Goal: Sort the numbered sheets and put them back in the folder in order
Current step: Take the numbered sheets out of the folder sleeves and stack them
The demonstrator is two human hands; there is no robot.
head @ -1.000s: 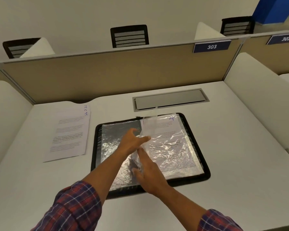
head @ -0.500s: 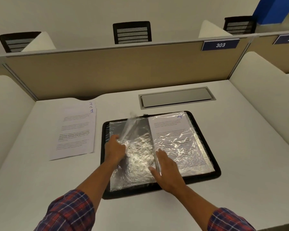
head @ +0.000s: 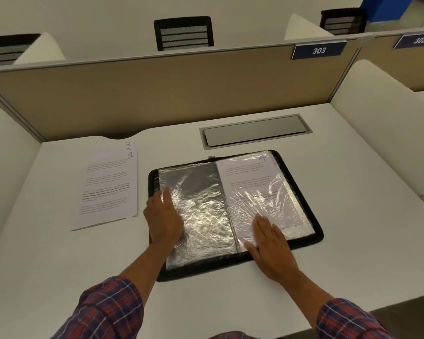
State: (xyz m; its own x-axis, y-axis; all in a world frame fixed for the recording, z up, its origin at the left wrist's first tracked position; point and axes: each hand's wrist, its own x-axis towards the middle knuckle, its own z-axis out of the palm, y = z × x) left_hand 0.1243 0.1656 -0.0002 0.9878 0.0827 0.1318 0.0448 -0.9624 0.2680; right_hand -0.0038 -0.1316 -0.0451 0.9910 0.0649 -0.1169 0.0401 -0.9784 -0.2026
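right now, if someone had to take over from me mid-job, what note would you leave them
Left hand open, flat on the empty left sleeve.
Right hand open, pressing the lower edge of the right sleeve.
Folder lies open on the table.
Done: the sheet marked 4 sits in the right sleeve.
Loose stack, top sheet marked 1, lies on the table left of the folder.
Left: file the stack's sheets into sleeves in number order, probably ahead of 4.
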